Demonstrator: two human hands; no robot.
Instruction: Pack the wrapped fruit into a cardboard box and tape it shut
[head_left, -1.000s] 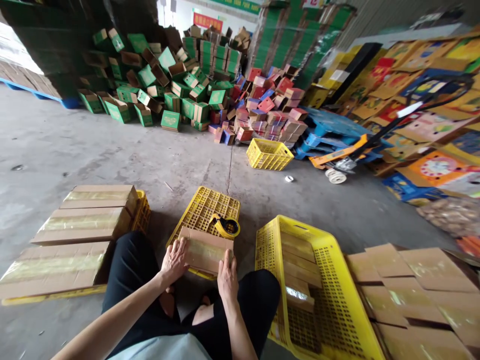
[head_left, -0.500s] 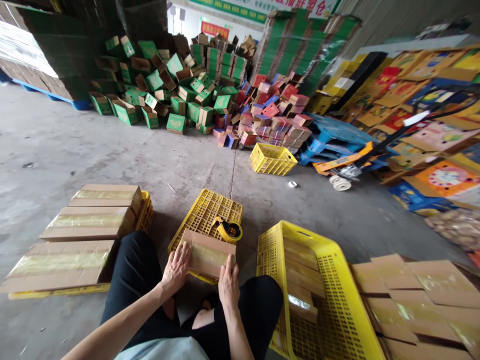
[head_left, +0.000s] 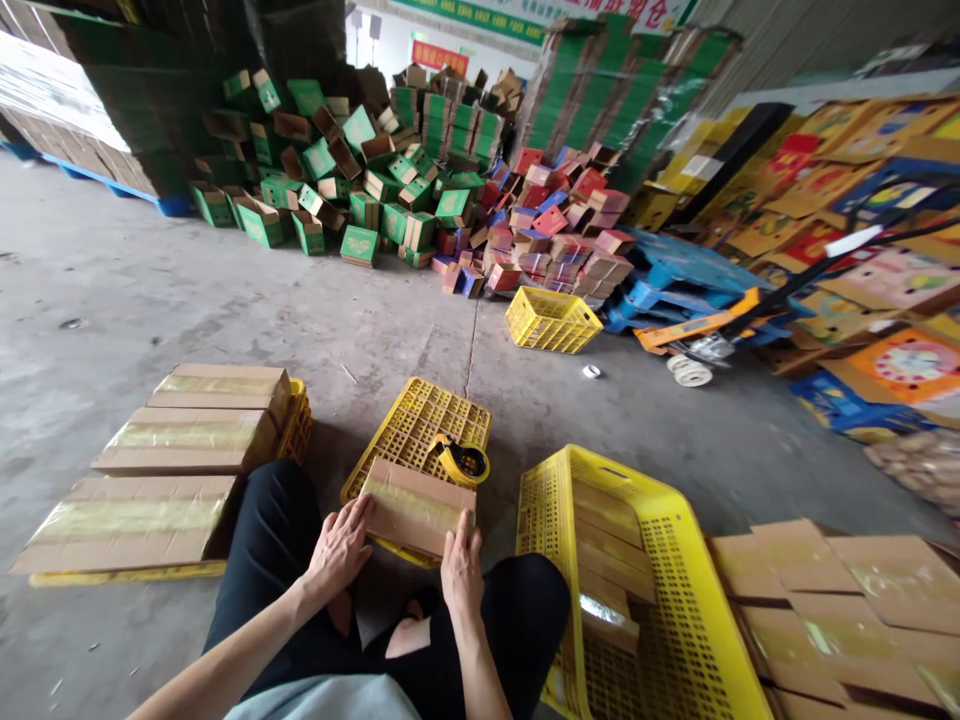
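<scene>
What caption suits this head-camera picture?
Both hands, left hand and right hand, press a taped cardboard box on an upturned yellow crate.

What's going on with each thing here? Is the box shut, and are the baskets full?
small cardboard box: closed, taped along the top, lying on the upside-down crate.
upside-down crate: overturned, bottom up.
tape dispenser: resting on the crate, untouched.
left hand: flat against the box's left end.
right hand: flat against its right end.
big yellow basket: open, partly filled.

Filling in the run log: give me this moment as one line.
left hand: on taped carton | right hand: on carton | carton: on overturned yellow crate | tape dispenser: behind carton
</scene>
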